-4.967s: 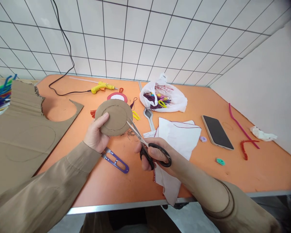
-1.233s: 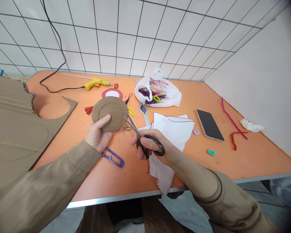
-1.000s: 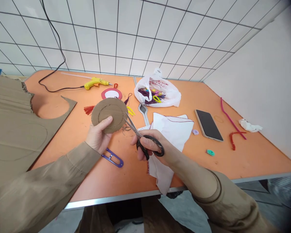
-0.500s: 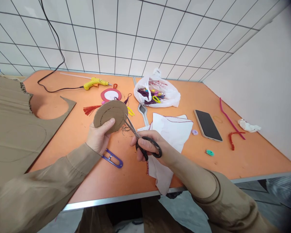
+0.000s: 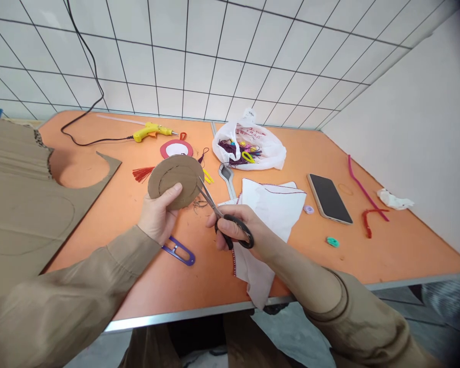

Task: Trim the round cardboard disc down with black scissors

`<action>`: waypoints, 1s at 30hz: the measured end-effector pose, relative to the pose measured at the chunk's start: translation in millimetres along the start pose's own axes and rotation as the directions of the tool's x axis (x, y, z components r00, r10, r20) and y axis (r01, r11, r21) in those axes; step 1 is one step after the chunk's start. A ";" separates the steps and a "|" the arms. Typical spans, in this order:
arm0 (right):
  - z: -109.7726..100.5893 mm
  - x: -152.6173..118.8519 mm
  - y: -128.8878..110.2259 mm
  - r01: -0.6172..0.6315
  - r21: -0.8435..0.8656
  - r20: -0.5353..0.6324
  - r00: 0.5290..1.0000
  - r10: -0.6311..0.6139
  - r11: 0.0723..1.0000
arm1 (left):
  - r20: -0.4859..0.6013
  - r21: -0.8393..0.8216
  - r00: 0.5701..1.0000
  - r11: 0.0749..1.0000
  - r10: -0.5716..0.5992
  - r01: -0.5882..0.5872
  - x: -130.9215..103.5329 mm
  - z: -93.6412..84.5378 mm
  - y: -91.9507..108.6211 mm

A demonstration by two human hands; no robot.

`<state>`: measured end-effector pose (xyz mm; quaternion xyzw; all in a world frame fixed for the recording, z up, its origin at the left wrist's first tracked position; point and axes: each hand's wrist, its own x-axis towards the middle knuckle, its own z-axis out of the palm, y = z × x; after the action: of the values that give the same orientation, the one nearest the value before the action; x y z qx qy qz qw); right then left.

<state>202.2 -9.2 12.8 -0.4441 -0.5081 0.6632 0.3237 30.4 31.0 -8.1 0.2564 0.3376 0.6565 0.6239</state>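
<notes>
My left hand (image 5: 161, 212) grips a round cardboard disc (image 5: 180, 176) by its lower edge, thumb on top. A smaller circle is drawn on the disc in dark line. In my right hand (image 5: 235, 230) is a pair of scissors (image 5: 210, 200) with black handles, fingers closed round the loops. Its blade tips meet the disc's right edge. Under the disc lies part of a red tassel (image 5: 142, 174). Behind it sits a red ring with a white centre (image 5: 176, 148). A purple plastic piece with slots (image 5: 180, 251) rests below my left hand.
A large cut cardboard sheet (image 5: 19, 214) covers the left side. Further back are a yellow glue gun (image 5: 149, 131) with its cord and a white plastic bag (image 5: 268, 145) of tassels. White cloth (image 5: 272, 204), a phone (image 5: 329, 198) and pipe cleaners (image 5: 366, 184) lie to the right.
The cardboard disc has tilted slightly, turning its face more towards me, and its top edge is a little higher. The scissors stay at its right edge, with little other movement.
</notes>
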 end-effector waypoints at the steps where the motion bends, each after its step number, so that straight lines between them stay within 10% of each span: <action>1: 0.3 0.2 -0.1 -0.001 -0.003 -0.004 1.000 0.001 1.000 | 0.004 -0.007 1.000 1.000 0.001 -0.001 0.4 -0.2 -0.2; 14: -0.3 0.3 -3.5 -0.029 -0.050 0.001 1.000 0.029 0.998 | 0.164 0.248 0.984 0.963 0.067 -0.107 10.9 -17.6 25.3; 30: 1.7 2.6 -1.9 -0.078 -0.131 -0.011 0.997 0.078 0.988 | -0.026 0.218 0.997 0.973 -0.071 0.075 12.3 -11.7 26.0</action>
<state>199.6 -7.1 14.0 -0.4860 -0.5319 0.6391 0.2691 3.7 41.9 3.2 0.3052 0.4226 0.5944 0.6124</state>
